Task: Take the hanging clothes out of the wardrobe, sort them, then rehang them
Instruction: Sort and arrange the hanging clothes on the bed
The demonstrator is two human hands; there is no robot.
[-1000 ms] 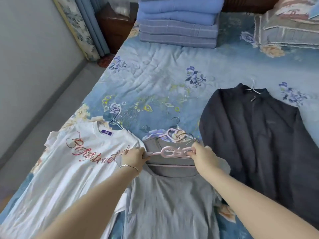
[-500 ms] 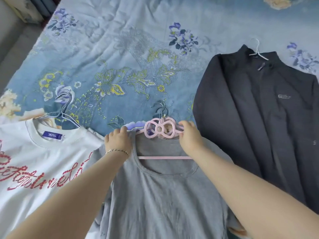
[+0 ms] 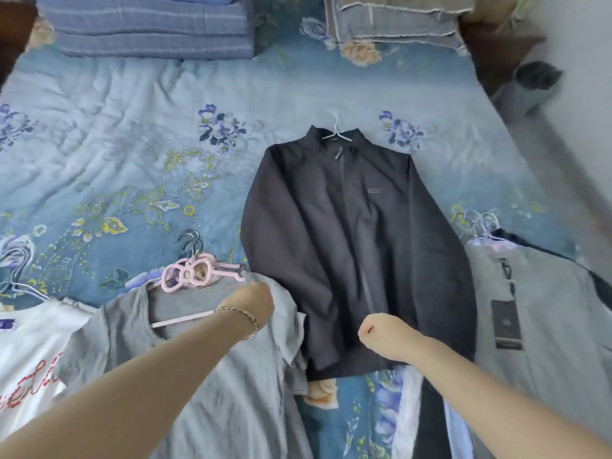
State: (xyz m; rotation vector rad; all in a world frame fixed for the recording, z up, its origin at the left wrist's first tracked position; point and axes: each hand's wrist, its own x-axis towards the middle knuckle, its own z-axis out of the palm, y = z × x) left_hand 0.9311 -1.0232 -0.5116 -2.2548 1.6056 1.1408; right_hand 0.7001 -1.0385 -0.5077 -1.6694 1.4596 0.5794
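Right hand (image 3: 381, 334) over near hem of dark jacket (image 3: 347, 243), fist curled, empty. Left hand (image 3: 248, 304) over grey shirt (image 3: 205, 376); fingers hidden, grip unclear. White shirt (image 3: 26, 342) cut off left.

1. You have bare floral quilt (image 3: 116, 154) between the folded blankets (image 3: 149, 28) and the clothes nearest you.
2. The dark jacket (image 3: 357, 260) fills the middle; a grey T-shirt (image 3: 215, 376) touches its left sleeve.
3. A grey garment (image 3: 546, 326) lies just beside its right sleeve.

Left hand (image 3: 246, 304) and right hand (image 3: 381, 332) released the pink hanger (image 3: 195, 274); right moved over the dark jacket (image 3: 347, 226)
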